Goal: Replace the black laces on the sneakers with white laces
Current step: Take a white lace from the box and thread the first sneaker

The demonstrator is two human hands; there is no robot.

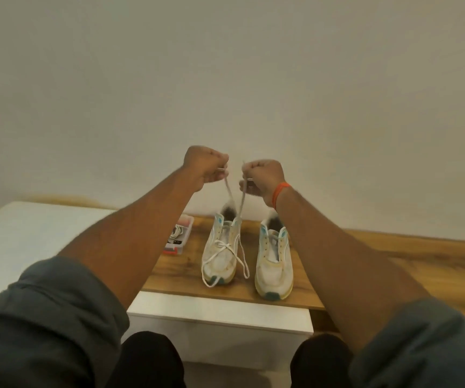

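White lace [235, 208] is going into the shoe [221, 247] below both fists, left hand [204, 166] and right hand [263, 176] each gripping an end; other sneaker [274, 261] looks laceless.

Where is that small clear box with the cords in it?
The small clear box sits on the wooden board, just left of the left sneaker.

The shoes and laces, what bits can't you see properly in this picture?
Head view only:
- Fingers of the left hand and right hand: curled away, behind the knuckles.
- White lace ends: hidden inside the fists.
- Right sneaker: its far end sits behind the right wrist; any lace there is too small to tell.
- Small box: partly behind the left forearm, contents blurred.
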